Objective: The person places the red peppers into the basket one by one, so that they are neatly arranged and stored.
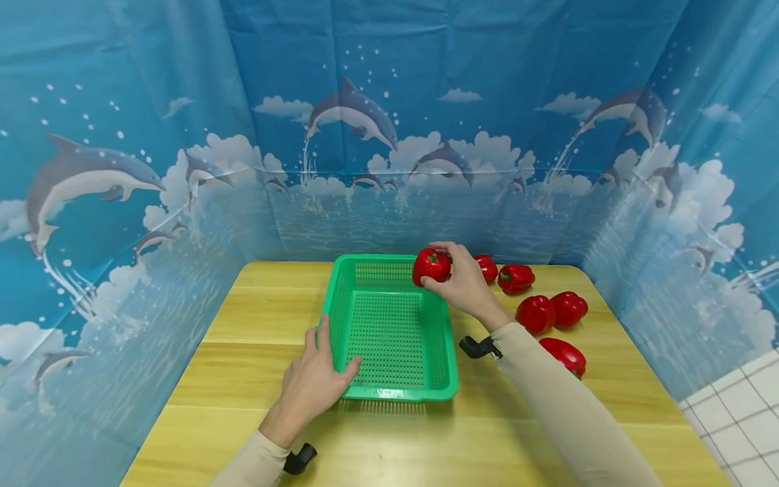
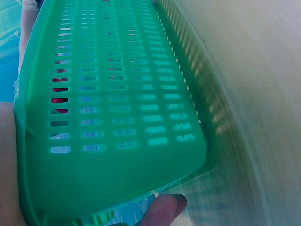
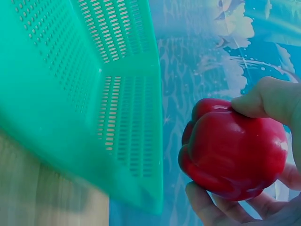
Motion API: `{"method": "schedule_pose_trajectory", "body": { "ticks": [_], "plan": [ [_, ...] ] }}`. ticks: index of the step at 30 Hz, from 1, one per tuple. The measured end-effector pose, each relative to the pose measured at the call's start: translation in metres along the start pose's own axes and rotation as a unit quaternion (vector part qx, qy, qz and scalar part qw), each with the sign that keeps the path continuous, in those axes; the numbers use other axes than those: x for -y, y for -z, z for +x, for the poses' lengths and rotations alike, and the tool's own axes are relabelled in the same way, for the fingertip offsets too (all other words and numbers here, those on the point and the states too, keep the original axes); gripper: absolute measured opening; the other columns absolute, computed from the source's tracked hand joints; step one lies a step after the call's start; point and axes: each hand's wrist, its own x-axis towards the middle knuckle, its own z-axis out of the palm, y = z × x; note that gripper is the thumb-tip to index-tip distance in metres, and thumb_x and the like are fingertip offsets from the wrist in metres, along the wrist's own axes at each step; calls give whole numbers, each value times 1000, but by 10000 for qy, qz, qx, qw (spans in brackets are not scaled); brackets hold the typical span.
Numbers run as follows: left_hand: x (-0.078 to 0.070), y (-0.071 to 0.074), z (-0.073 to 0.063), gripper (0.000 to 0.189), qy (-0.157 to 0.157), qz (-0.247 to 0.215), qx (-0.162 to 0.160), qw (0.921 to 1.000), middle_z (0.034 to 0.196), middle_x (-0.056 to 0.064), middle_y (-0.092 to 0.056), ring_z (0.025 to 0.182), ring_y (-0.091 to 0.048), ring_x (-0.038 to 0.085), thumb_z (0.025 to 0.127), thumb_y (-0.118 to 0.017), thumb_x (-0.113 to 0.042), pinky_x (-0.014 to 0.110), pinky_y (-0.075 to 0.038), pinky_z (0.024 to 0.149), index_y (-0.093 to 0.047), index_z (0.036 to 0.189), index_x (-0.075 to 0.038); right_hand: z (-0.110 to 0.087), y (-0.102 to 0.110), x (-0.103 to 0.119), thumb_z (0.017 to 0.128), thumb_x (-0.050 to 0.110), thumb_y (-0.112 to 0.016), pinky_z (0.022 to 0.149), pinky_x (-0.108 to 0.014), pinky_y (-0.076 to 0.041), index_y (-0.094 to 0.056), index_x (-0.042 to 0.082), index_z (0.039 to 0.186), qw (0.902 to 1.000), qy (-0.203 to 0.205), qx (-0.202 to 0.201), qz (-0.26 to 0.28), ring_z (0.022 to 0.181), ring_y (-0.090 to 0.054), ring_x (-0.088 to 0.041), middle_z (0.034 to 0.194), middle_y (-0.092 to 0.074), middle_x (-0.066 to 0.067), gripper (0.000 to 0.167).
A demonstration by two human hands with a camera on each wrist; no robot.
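Note:
A green plastic basket [image 1: 389, 393] with slotted walls stands on the wooden table. My left hand [image 1: 313, 382] grips its near left corner, the thumb over the rim and the fingers along the left side. In the left wrist view a fingertip [image 2: 164, 209] shows past the corner of the basket wall [image 2: 103, 174]. My right hand [image 1: 465, 281] holds a shiny red bell pepper [image 1: 431, 268] at the basket's far right corner, green stem showing. Thumb and fingers wrap the pepper [image 3: 233, 150] from opposite sides in the right wrist view, beside the basket rim [image 3: 157, 117].
Several more red bell peppers lie on the table to the right, among them one by the far edge [image 1: 516, 279], a pair [image 1: 569, 310] and a nearer one [image 1: 562, 356] partly behind the right sleeve. A blue dolphin-print curtain [image 1: 389, 210] surrounds the table.

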Motion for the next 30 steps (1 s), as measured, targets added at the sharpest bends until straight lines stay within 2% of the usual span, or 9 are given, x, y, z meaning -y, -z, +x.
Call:
{"method": "schedule_pose_trajectory", "body": {
  "ticks": [8,14,20,30],
  "plan": [
    [-1,-3,0,119,89,-46,-35,9999,178,32,-42,48,-43,18,106,-77,-59,29,-35,41,-9,188,-7,21,-13,19,102,24,-88,108,-63,-67,-53,10,172,9982,-13,480,-354,141,-64,-48,163,-57,-23,79],
    [-1,-2,1,119,37,-12,-36,10000,178,32,-42,49,-47,19,106,-76,-60,29,-38,42,-9,188,-6,31,-21,32,102,24,-88,107,-60,-68,-56,5,170,9964,96,704,-465,136,-65,-45,156,-59,-23,78],
    [0,0,3,119,32,38,-18,10000,178,31,-43,49,-48,21,106,-76,-60,32,-40,43,-9,188,-7,42,-35,38,100,24,-90,105,-55,-69,-60,6,164,9947,152,977,-298,135,-64,-39,153,-60,-20,73],
    [0,-1,2,118,49,37,-2,10000,177,31,-43,48,-47,20,106,-76,-59,32,-39,44,-10,188,-6,56,-61,43,99,22,-92,106,-55,-69,-62,12,161,9903,332,1340,-132,143,-59,-39,155,-64,-19,70]
  ]
}}
